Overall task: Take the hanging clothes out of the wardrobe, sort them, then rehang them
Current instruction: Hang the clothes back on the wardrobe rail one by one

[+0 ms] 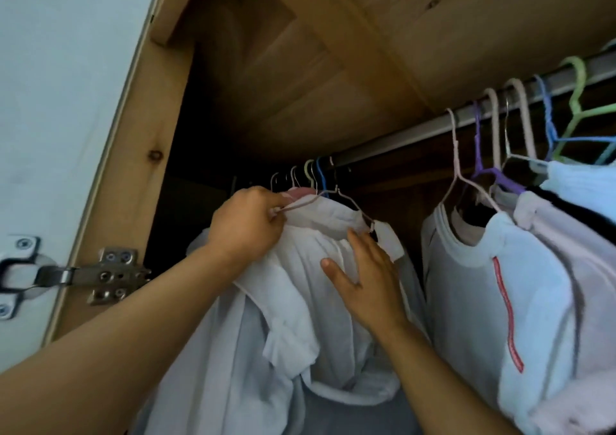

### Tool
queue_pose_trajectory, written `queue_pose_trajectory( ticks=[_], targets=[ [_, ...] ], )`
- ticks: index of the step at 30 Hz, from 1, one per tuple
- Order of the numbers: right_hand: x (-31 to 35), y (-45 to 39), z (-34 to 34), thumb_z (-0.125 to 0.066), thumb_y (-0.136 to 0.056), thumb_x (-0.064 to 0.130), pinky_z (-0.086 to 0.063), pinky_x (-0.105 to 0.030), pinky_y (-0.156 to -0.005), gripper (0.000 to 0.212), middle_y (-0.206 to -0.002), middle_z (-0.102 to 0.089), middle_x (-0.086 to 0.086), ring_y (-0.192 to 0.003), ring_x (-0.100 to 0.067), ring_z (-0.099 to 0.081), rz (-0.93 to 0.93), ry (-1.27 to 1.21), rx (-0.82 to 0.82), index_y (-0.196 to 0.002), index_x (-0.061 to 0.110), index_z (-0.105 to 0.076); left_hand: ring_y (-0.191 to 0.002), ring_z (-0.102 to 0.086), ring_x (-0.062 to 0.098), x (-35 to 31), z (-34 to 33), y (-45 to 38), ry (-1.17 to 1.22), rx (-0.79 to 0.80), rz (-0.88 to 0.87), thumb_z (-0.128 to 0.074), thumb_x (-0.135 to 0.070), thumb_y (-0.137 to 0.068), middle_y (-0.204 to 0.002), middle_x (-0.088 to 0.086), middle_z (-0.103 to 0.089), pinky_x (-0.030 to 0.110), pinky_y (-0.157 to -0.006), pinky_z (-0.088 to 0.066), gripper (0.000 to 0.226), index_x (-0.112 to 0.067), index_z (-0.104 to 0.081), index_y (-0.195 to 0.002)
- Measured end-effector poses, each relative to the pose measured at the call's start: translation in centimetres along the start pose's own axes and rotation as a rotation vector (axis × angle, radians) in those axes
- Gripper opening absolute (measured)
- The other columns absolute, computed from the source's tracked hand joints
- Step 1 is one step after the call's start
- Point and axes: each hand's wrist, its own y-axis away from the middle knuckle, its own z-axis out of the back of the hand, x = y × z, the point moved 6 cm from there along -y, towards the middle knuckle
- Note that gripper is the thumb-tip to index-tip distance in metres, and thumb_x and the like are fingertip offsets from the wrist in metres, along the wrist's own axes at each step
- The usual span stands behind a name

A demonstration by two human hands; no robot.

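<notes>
Both hands are on one garment at the left end of the wardrobe. The left hand [248, 223] has its fingers curled round the left shoulder end of a pale wire hanger [328, 199], pinching it together with the cloth beneath. The right hand [363, 276] lies flat with fingers straight and spread on the chest of the white shirt [300, 301], just below the collar, gripping nothing.

That shirt hangs on the hanger, whose hook goes up to the metal rail [416, 134] among a tight cluster of other hooks. The hanger's long axis runs left to right across the view, sloping down toward the right, so the shirt sits tilted, not level. The left hand is at the higher, nearer end; the right hand is lower, under the far end.

By my judgement the coming move turns on that hook: it lies above and just right of the left hand, which is the nearer one to lift or settle it, while the right hand steadies the cloth. Whether the shirt is coming off or going on cannot be told.

Farther right, past a gap on the rail, a second group of clothes [500, 268] hangs on coloured hangers. The door hinge [100, 276] is at far left.
</notes>
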Motion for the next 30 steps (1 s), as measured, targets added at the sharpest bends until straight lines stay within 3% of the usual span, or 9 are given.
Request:
queue_pose_trajectory(
  ticks=[3, 6, 9, 11, 14, 17, 20, 24, 30],
  targets=[
    [1.4, 1.3, -2.8, -0.016, -0.074, 0.079, 0.004, -0.038, -0.115, 0.075, -0.156, 0.018, 0.007, -0.143, -0.012, 0.015, 0.005, -0.06, 0.097, -0.138, 0.051, 0.011, -0.118, -0.047, 0.017, 0.4, 1.3, 2.6, 0.07, -0.087, -0.064, -0.059, -0.019, -0.089, -0.126, -0.001, -0.055, 0.025, -0.095, -0.039, 0.03, -0.02, -0.065, -0.119],
    [1.8, 1.9, -6.6, -0.017, -0.083, 0.069, 0.01, -0.047, -0.113, 0.065, -0.15, 0.034, 0.009, -0.139, -0.016, 0.029, 0.039, 0.082, 0.376, -0.133, 0.051, 0.021, -0.121, -0.043, 0.013, 1.0, 2.7, 5.7, 0.142, -0.148, -0.081, -0.06, -0.017, -0.09, -0.13, -0.002, -0.053, 0.017, -0.094, -0.03, 0.03, -0.019, -0.064, -0.119],
    [1.5, 1.6, -7.9, -0.029, -0.097, 0.052, -0.001, -0.049, -0.117, 0.058, -0.155, 0.021, 0.01, -0.144, -0.019, 0.013, 0.018, 0.023, 0.531, -0.141, 0.046, 0.008, -0.118, -0.043, 0.005, 2.0, 4.2, 9.0, 0.206, -0.181, -0.1, -0.058, -0.022, -0.089, -0.127, -0.005, -0.054, 0.012, -0.094, -0.031, 0.029, -0.021, -0.066, -0.116],
    [1.8, 1.2, -6.6, -0.039, -0.096, 0.045, -0.009, -0.045, -0.117, 0.055, -0.158, 0.0, 0.007, -0.146, -0.017, -0.003, 0.018, -0.055, 0.385, -0.147, 0.037, -0.018, -0.118, -0.045, 0.001, 2.7, 4.9, 11.1, 0.258, -0.144, -0.084, -0.054, -0.03, -0.086, -0.125, -0.012, -0.053, 0.01, -0.096, -0.034, 0.032, -0.025, -0.065, -0.116],
    [4.3, 2.6, -3.6, -0.054, -0.093, 0.03, -0.02, -0.026, -0.113, 0.044, -0.15, -0.033, -0.002, -0.14, -0.016, -0.028, 0.01, -0.245, 0.046, -0.135, 0.016, -0.05, -0.117, -0.051, -0.001, 3.6, 6.8, 14.8, 0.28, -0.109, -0.055, -0.054, -0.037, -0.087, -0.123, -0.014, -0.056, 0.012, -0.096, -0.04, 0.031, -0.029, -0.065, -0.115],
    [8.1, 5.8, -1.7, -0.059, -0.092, 0.025, -0.029, -0.026, -0.108, 0.036, -0.139, -0.048, -0.003, -0.131, -0.016, -0.041, 0.034, -0.349, -0.079, -0.125, 0.01, -0.059, -0.109, -0.053, -0.009, 4.6, 9.2, 18.4, 0.349, -0.079, 0.009, -0.059, -0.032, -0.084, -0.115, -0.021, -0.058, 0.002, -0.088, -0.038, 0.026, -0.033, -0.065, -0.11],
    [13.6, 10.3, -0.7, -0.056, -0.09, 0.03, -0.039, -0.023, -0.101, 0.033, -0.121, -0.06, 0.0, -0.117, -0.013, -0.052, 0.174, -0.424, -0.143, -0.114, 0.009, -0.064, -0.095, -0.061, -0.003, 5.7, 11.8, 22.4, 0.394, -0.027, 0.062, -0.057, -0.038, -0.083, -0.104, -0.021, -0.063, 0.006, -0.078, -0.044, 0.026, -0.033, -0.07, -0.104],
    [21.3, 17.4, -1.5, -0.055, -0.088, 0.026, -0.041, -0.017, -0.093, 0.026, -0.106, -0.063, 0.004, -0.105, -0.006, -0.057, 0.264, -0.546, -0.072, -0.106, 0.011, -0.066, -0.084, -0.066, 0.002, 7.5, 16.0, 28.9, 0.41, 0.065, 0.18, -0.058, -0.038, -0.082, -0.098, -0.019, -0.066, 0.016, -0.066, -0.052, 0.025, -0.031, -0.071, -0.101],
    [32.0, 28.5, -4.1, -0.056, -0.088, 0.028, -0.043, -0.013, -0.087, 0.026, -0.104, -0.065, 0.009, -0.101, -0.002, -0.059, 0.212, -0.696, 0.173, -0.107, 0.013, -0.066, -0.076, -0.065, 0.001, 11.6, 24.2, 40.5, 0.306, 0.215, 0.381, -0.058, -0.042, -0.079, -0.092, -0.018, -0.067, 0.012, -0.062, -0.05, 0.025, -0.035, -0.071, -0.099]
  ],
)
